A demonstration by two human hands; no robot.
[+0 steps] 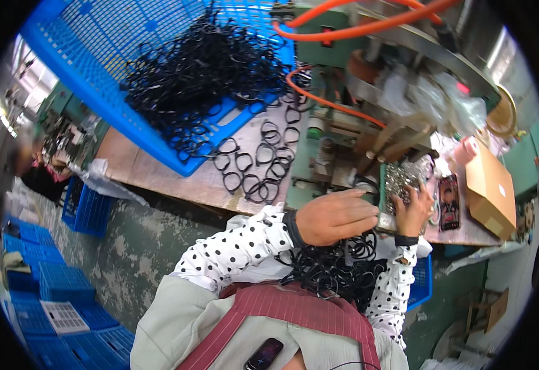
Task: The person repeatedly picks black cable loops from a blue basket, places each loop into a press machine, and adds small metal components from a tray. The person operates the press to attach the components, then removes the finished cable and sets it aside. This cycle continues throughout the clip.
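Observation:
My left hand (334, 216), in a white sleeve with black dots, is closed over a bunch of thin black rings (359, 248) that hang below it. A bigger tangle of the same black rings (328, 274) lies in my lap. My right hand (414, 211) reaches into a small tray of shiny metal pieces (399, 179) at the foot of a green machine (343, 123). Its fingertips are in the pile, and whether they hold a piece is hidden.
A tilted blue plastic crate (97, 74) holds a heap of black rings (201, 68), and several spill onto the wooden bench (158, 166). Orange hoses (343, 28) run over the machine. A cardboard box (491, 185) and a phone (449, 202) lie at right. Blue crates (60, 290) are stacked on the floor.

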